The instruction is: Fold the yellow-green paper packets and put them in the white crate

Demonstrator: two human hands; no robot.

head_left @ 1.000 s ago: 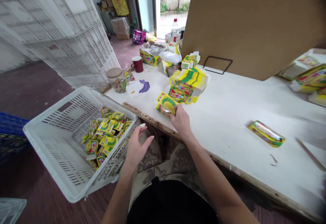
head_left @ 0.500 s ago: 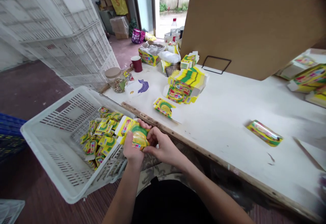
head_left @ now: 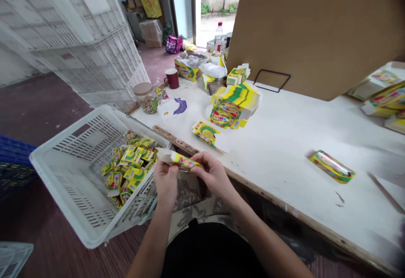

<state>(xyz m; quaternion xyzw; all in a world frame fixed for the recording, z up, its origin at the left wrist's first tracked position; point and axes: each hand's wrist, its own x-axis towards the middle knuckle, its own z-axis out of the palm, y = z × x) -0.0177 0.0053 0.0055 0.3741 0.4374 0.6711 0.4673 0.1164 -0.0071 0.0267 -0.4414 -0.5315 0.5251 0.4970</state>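
Note:
Between both hands, in front of the table edge, is a small yellow carton (head_left: 184, 162) seen edge-on, its white flap lifted at the left end. My left hand (head_left: 166, 181) grips the flap end, and my right hand (head_left: 213, 174) pinches the other end. Left of them, a white plastic crate (head_left: 79, 202) holds several small yellow boxes (head_left: 133, 164). On the white table (head_left: 268, 143) lie a flat yellow carton (head_left: 206, 133), a stack of yellow cartons (head_left: 232, 107) and, farther right, a shiny yellow pack (head_left: 331, 166).
A lidded jar (head_left: 146, 98), a red mug (head_left: 171, 78) and an open yellow box (head_left: 189, 68) stand along the table's far left. A large brown cardboard panel (head_left: 313, 33) rises behind the table. Stacked white crates (head_left: 95, 54) stand at the left.
The carton has been turned from its broad face to its narrow side. My right hand has shifted slightly right and up, now at the carton's right end.

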